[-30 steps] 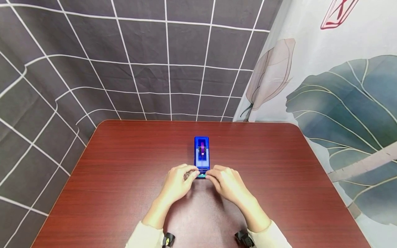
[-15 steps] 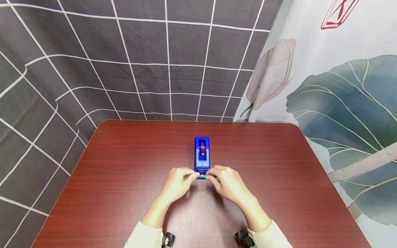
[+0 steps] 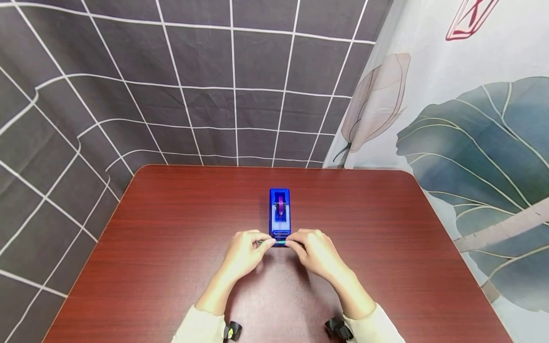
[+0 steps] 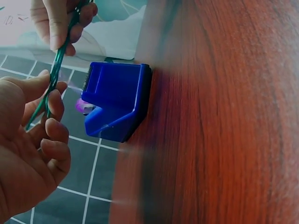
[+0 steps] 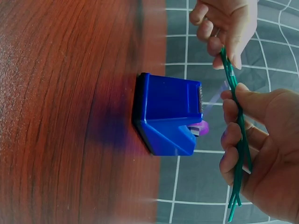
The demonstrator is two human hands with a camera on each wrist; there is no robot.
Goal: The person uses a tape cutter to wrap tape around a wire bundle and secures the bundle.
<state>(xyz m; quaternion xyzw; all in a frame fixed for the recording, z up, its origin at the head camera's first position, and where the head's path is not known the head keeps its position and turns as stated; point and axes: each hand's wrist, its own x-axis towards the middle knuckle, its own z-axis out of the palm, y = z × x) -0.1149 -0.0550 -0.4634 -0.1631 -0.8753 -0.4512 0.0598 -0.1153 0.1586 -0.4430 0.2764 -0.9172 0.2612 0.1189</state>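
Observation:
Both hands pinch a bundle of thin green strands between thumb and fingers. My left hand grips one side and my right hand the other, with a short stretch of the bundle showing between them. In the right wrist view, loose strand ends stick out below the right hand. Just beyond the hands stands a blue tape dispenser with a purple roll, its toothed cutter facing me. A translucent strip of tape runs from the dispenser's cutter side toward the bundle.
A reddish-brown wood-grain table carries the dispenser, with rounded far corners. Behind it hangs a dark grey cloth with white grid lines; a white leaf-printed curtain is on the right.
My left fingers, raised slightly a second ago, have come down onto the bundle. The right hand has barely shifted and the dispenser stands in the same spot.

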